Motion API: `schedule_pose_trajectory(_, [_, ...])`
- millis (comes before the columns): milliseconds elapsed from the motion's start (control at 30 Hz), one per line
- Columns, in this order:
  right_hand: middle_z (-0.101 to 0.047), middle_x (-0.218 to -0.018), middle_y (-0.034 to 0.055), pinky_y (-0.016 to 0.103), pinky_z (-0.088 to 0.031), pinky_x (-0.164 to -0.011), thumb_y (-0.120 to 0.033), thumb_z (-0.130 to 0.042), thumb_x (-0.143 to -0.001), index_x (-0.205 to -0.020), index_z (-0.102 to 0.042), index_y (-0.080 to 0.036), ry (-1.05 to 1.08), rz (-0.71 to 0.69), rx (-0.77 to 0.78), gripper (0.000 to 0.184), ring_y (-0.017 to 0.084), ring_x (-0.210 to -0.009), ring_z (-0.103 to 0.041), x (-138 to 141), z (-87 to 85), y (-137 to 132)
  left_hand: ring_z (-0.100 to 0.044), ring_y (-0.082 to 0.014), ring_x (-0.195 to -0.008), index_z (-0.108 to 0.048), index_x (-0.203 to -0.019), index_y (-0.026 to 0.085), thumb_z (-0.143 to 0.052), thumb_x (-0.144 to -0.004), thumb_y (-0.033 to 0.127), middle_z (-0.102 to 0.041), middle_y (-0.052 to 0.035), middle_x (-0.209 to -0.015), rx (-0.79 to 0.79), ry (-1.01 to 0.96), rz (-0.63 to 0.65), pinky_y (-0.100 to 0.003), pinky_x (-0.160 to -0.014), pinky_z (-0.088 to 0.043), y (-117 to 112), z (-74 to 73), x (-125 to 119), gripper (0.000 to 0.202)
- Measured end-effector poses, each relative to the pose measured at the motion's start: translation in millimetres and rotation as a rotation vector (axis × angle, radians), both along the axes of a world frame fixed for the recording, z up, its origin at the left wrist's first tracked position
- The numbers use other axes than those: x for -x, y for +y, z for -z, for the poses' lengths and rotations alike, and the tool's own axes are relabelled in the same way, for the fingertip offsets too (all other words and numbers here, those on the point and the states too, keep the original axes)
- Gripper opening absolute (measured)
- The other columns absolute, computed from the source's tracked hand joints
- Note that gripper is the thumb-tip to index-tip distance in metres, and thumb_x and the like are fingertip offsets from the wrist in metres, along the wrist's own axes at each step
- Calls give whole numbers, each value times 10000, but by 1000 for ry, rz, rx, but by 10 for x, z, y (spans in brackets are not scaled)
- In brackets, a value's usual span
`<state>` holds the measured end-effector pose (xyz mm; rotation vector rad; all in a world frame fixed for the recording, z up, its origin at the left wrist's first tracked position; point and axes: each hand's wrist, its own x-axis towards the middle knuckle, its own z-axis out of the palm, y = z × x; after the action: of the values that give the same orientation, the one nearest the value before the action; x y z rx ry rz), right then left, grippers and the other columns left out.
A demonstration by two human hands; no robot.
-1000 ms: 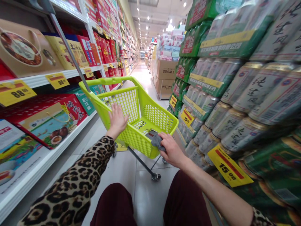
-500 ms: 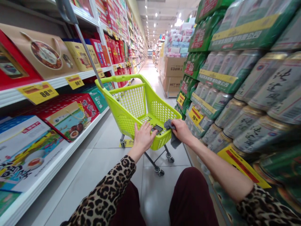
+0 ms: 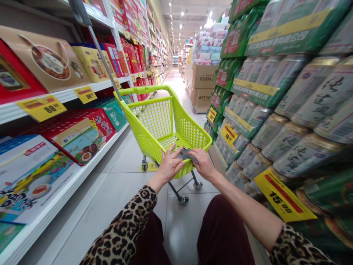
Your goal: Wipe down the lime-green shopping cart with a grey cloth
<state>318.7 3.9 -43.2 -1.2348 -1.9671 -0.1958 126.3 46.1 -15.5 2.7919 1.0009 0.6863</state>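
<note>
A lime-green shopping cart [image 3: 190,134] on dark legs with wheels stands in front of my knees. My left hand [image 3: 169,164] lies on the near rim at the left, fingers spread and nothing in its grasp. Close beside it, my right hand [image 3: 202,162] grips a grey cloth [image 3: 192,155] and presses it against the middle of that rim. A dark flat rectangular piece [image 3: 182,152] shows just inside the rim, partly hidden by the fingers and cloth. Below the hands, the cart's front wall is partly covered.
Shelves of boxed goods [image 3: 82,136] line the left side. Stacked packs of cans [image 3: 292,143] rise close on the right, with a yellow price tag [image 3: 285,195] jutting out. Brown cartons [image 3: 204,88] stand farther along the aisle. A grey pole [image 3: 102,55] slants up beside the cart.
My right hand has moved left along the rim with the cloth, from the right corner to near my left hand. My left hand remains on the rim, having shifted only slightly.
</note>
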Motion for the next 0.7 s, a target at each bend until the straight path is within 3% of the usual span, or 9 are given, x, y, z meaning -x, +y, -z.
schedule_pose_trajectory(167, [-581, -1142, 122, 424, -420, -919, -118, -426, -828, -1123, -570, -184, 72, -57, -95, 335, 215, -1085, -505, 361, 99, -82, -130, -269, -1368, -673, -924, 254, -391, -885, 350, -383, -29, -1404, 44, 87, 82, -597, -1058, -165, 83, -94, 482, 300])
schedule_pose_trajectory(300, [-625, -1054, 93, 389, -445, -880, -147, -460, -826, -1017, -618, -207, 209, -57, -88, 254, 207, -1013, -553, 620, 20, -66, -79, -260, -1380, -557, -1159, 230, -339, -886, 307, -277, -59, -1457, 86, 82, -46, -615, -1055, -106, 73, -116, 720, 357])
schedule_pose_trajectory(433, [-631, -954, 78, 361, -462, -836, -180, -454, -830, -1010, -601, -204, 390, 28, -19, 234, 200, -922, -570, 858, -209, 21, -37, -240, -1382, -332, -1355, 171, -308, -864, 308, -217, -84, -1476, 204, -105, -184, -548, -1086, -113, 83, -56, 775, 511])
schedule_pose_trajectory(600, [-598, -1063, 125, 449, -405, -853, -222, -588, -757, -1020, -607, -176, -61, 72, 101, 268, 281, -1003, -507, 1255, -316, 186, -104, -178, -1374, -263, -1381, 120, -235, -880, 348, -248, -91, -1467, 292, -417, -376, -382, -1119, -183, 203, 31, 668, 551])
schedule_pose_trajectory(700, [-561, -1182, 136, 435, -393, -871, -155, -494, -825, -1014, -605, -174, -226, 58, 109, 220, 264, -1042, -503, 1385, -253, 274, -284, -193, -1327, -246, -1373, 85, -264, -874, 324, -326, -144, -1423, 296, -434, -593, -360, -1080, -290, 330, 79, 604, 553])
